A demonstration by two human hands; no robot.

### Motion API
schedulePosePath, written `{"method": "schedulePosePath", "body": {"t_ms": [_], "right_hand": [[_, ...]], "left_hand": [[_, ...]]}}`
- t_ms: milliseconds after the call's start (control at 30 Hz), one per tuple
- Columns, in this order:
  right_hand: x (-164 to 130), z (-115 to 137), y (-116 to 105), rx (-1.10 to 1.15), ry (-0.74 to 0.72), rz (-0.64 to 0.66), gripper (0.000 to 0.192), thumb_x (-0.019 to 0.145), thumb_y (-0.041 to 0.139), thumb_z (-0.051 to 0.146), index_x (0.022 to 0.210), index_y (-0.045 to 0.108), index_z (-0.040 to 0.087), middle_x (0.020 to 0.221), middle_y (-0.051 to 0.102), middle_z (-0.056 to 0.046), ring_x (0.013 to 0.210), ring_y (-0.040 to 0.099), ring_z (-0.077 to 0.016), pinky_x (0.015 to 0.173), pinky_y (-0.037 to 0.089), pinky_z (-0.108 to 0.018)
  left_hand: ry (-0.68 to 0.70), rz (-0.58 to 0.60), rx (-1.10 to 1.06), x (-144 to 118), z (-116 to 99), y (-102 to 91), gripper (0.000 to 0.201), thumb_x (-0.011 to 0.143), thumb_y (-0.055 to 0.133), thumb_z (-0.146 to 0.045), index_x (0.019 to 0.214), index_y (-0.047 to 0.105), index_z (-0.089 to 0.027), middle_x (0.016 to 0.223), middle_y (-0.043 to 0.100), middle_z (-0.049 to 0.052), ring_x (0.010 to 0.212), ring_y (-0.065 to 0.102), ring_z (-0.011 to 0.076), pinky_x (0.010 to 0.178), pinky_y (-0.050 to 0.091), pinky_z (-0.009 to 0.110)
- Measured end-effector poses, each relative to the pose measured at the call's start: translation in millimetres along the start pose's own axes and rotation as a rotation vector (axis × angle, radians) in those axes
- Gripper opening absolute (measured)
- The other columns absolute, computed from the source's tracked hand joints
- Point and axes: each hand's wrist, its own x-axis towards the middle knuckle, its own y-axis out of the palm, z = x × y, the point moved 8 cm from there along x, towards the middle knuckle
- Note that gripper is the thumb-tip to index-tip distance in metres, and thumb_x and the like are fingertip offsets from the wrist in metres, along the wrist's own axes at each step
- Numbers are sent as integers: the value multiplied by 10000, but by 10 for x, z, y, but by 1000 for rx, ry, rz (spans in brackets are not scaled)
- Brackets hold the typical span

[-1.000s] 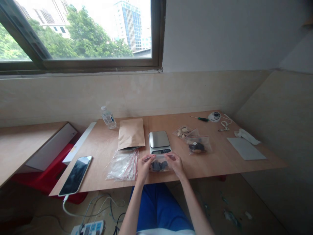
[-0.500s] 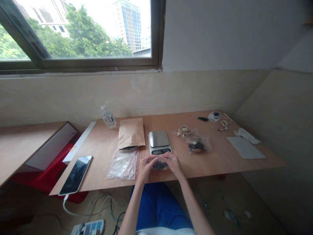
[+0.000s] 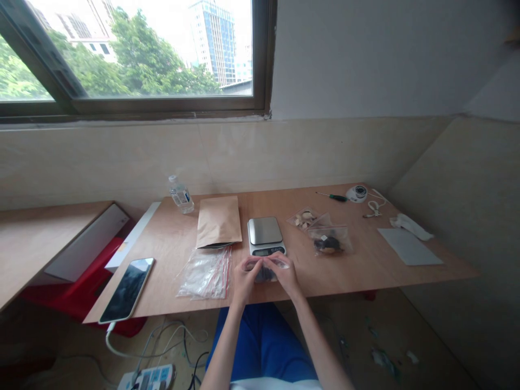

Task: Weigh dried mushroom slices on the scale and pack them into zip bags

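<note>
My left hand (image 3: 245, 275) and my right hand (image 3: 285, 273) pinch the top edge of a clear plastic zip bag (image 3: 265, 274) with dark pieces inside. Their fingertips nearly meet at the middle of its edge. The bag is at the table's front, just before a digital kitchen scale (image 3: 265, 233) with a bare steel plate. To the left of my left hand lies a stack of flat clear zip bags (image 3: 205, 274) with red seal lines. Behind that stack is a brown kraft paper pouch (image 3: 219, 221).
Right of the scale lie a bag of dark pieces (image 3: 329, 244) and a bag of pale slices (image 3: 305, 218). Farther right are a screwdriver (image 3: 337, 197), a white camera (image 3: 357, 193) and a white sheet (image 3: 408, 248). A phone (image 3: 128, 290) and a water bottle (image 3: 181, 196) stay left.
Both hands have drawn slightly closer together along the bag's top edge, still pinching it. The other things on the table have not moved.
</note>
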Motion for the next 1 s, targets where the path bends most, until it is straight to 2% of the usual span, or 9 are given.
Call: {"method": "schedulePosePath", "body": {"t_ms": [200, 333, 433, 633, 733, 800, 867, 933, 1000], "right_hand": [[-1, -2, -68, 2, 17, -27, 251, 772, 612, 403, 751, 675, 160, 718, 638, -33, 683, 598, -154, 654, 491, -268], [-8, -78, -288, -5, 103, -164, 332, 750, 609, 468, 748, 661, 141, 617, 624, -32, 574, 572, -150, 546, 470, -250], [-18, -35, -435, -52, 84, -261, 355, 736, 615, 492, 702, 650, 140, 579, 603, -21, 542, 550, -142, 528, 449, -237], [-5, 37, -501, -74, 97, -168, 530, 838, 405, 578, 765, 678, 129, 573, 615, -46, 543, 567, -159, 541, 455, -246], [-3, 103, -616, -142, 88, -179, 594, 849, 343, 604, 688, 662, 129, 576, 623, -65, 547, 571, -169, 537, 450, -252], [18, 167, -774, -196, 77, -203, 597, 839, 352, 616, 610, 628, 139, 545, 605, -62, 526, 551, -165, 518, 436, -249], [58, 250, -1055, -263, 66, -260, 599, 819, 366, 639, 570, 600, 148, 494, 564, -43, 486, 510, -154, 485, 411, -244], [101, 356, -1469, -352, 47, -373, 614, 787, 372, 679, 588, 601, 146, 460, 519, -23, 454, 465, -144, 456, 384, -243], [138, 447, -1917, -455, 37, -494, 637, 803, 335, 677, 687, 637, 129, 470, 505, -18, 460, 455, -145, 465, 380, -246]], "left_hand": [[26, -29, 51, 16, -28, -39, 249, 763, 607, -373, 801, 692, -141, 796, 703, 70, 764, 653, 189, 711, 507, 272], [-38, -15, 94, 19, -47, -35, 326, 770, 575, -439, 802, 697, -138, 703, 700, 59, 654, 650, 184, 565, 501, 244], [-76, 9, 120, 21, -98, 22, 400, 806, 504, -486, 800, 701, -139, 674, 697, 62, 613, 644, 180, 504, 482, 229], [-213, -30, 94, 80, -58, 52, 598, 800, 378, -632, 658, 668, -129, 589, 657, 58, 514, 597, 165, 469, 452, 241], [-250, 0, 83, 102, -44, 101, 645, 794, 318, -671, 693, 674, -142, 646, 672, 66, 673, 630, 195, 598, 491, 270], [-240, 62, 58, 114, -73, 166, 644, 806, 299, -662, 768, 689, -151, 741, 696, 78, 796, 636, 211, 697, 498, 293], [-231, 136, 24, 126, -104, 205, 684, 837, 231, -637, 778, 699, -142, 776, 705, 97, 815, 641, 219, 742, 496, 319], [-208, 182, 38, 154, -135, 154, 720, 866, 170, -593, 732, 705, -131, 762, 707, 113, 757, 648, 219, 741, 497, 338], [-139, 129, 143, 211, -180, -41, 650, 879, 218, -546, 753, 707, -138, 806, 711, 112, 758, 645, 220, 742, 493, 343]]}}
